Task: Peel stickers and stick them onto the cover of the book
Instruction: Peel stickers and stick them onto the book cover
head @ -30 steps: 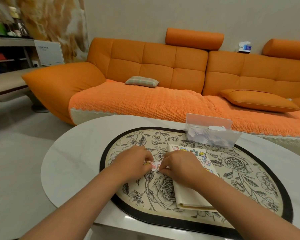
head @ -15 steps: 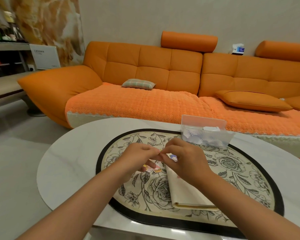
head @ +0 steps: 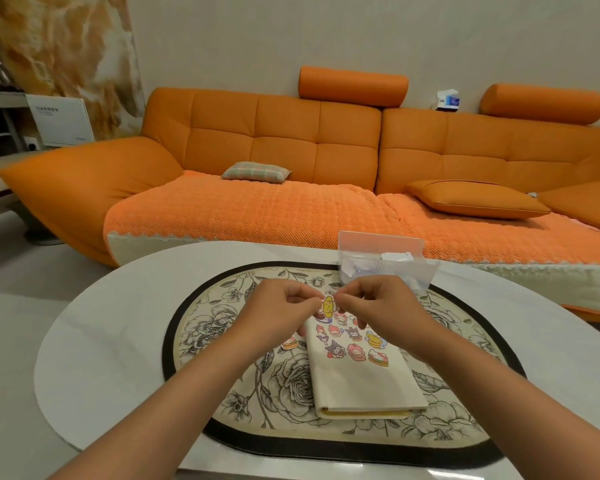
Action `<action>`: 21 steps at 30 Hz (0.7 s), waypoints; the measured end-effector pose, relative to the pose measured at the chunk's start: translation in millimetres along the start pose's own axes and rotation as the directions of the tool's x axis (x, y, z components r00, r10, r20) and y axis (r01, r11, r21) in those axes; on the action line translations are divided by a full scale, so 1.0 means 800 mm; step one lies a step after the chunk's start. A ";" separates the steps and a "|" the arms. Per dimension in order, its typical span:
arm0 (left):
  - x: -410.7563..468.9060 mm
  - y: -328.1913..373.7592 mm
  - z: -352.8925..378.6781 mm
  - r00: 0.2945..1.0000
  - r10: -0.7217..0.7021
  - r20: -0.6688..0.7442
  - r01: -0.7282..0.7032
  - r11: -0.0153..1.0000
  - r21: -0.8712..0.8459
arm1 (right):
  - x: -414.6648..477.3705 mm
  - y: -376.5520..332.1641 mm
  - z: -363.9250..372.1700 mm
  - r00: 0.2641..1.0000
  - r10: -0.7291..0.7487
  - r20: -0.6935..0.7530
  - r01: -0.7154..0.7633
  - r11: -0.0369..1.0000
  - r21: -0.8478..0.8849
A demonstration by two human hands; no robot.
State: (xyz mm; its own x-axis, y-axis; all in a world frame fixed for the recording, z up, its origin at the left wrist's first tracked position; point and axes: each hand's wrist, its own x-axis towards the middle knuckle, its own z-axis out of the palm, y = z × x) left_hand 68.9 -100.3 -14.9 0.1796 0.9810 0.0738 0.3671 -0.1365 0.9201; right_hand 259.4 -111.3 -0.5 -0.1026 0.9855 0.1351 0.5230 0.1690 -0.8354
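Observation:
A cream book (head: 364, 379) lies closed on the floral mat, with several cartoon stickers on the far half of its cover. Above its far end my left hand (head: 278, 311) and my right hand (head: 381, 306) hold a small yellow cartoon sticker (head: 327, 304) between them, each pinching one side with thumb and forefinger. The sticker hangs a little above the cover. A loose sticker (head: 289, 344) lies on the mat just left of the book, partly hidden by my left wrist.
The oval floral mat (head: 222, 341) with a black rim covers the middle of a white oval table (head: 111, 341). A clear plastic box (head: 385, 261) with paper scraps stands just beyond my hands. An orange sofa (head: 291, 188) runs behind the table.
Both hands rose off the mat and book with a sticker pinched between them. The book's sticker-covered far half, hidden before by my right hand, is now in view.

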 end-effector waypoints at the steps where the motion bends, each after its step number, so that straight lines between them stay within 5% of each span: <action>1: 0.001 0.001 0.003 1.000 0.015 -0.001 -0.015 1.000 0.007 | 0.000 0.002 -0.003 1.000 0.010 -0.003 -0.010 1.000 -0.005; 11: 0.016 0.011 0.038 1.000 -0.007 0.007 0.008 0.990 -0.139 | 0.004 0.024 -0.023 0.980 0.200 -0.026 -0.191 0.962 0.196; 21: 0.035 0.005 0.060 0.999 0.038 -0.014 -0.040 0.996 -0.081 | 0.008 0.036 -0.040 0.996 0.090 0.005 -0.090 0.992 0.083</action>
State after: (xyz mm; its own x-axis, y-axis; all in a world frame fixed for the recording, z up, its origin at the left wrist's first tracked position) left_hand 119.5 -79.9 -27.7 0.1805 0.9769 0.1147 0.2846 -0.1635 0.9446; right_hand 300.9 -99.3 -6.3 -0.0595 0.9966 0.0566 0.4579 0.0777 -0.8856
